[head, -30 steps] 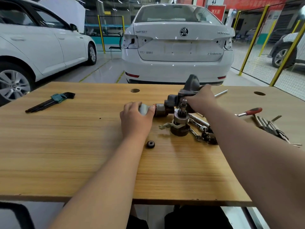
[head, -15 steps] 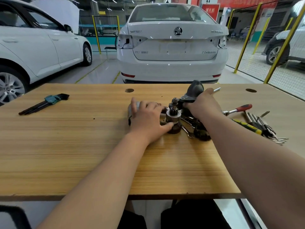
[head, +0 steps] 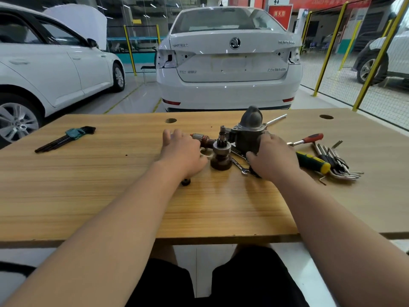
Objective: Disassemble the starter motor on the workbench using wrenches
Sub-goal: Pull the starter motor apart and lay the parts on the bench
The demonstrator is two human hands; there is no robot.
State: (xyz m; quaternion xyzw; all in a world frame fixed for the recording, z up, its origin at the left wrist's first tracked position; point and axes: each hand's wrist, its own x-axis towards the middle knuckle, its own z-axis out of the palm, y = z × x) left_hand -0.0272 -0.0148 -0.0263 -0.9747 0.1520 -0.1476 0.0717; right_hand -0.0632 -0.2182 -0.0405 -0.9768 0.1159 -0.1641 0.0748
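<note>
The grey starter motor housing [head: 250,129] stands upright at the middle of the wooden workbench [head: 110,196]. Left of it the armature [head: 202,138] with copper windings lies on its side. The dark drive gear assembly [head: 221,154] stands upright in front. My left hand [head: 181,154] lies palm down over the armature's left end, fingers loosely spread. My right hand [head: 273,159] is palm down beside the housing's base, fingertips touching it, over a black part. A small black gear [head: 185,182] peeks out under my left wrist. A combination wrench [head: 240,166] lies between my hands.
On the right lie a red-handled ratchet [head: 309,138], a green-and-yellow screwdriver [head: 312,161] and a fan of hex keys [head: 336,165]. An extension bar [head: 276,119] lies behind the housing. A teal-clipped hex key set [head: 66,138] sits far left. White cars stand beyond the bench.
My right hand has left the top of the housing and come down toward me beside its base. My left hand has slid left along the armature, away from the drive gear.
</note>
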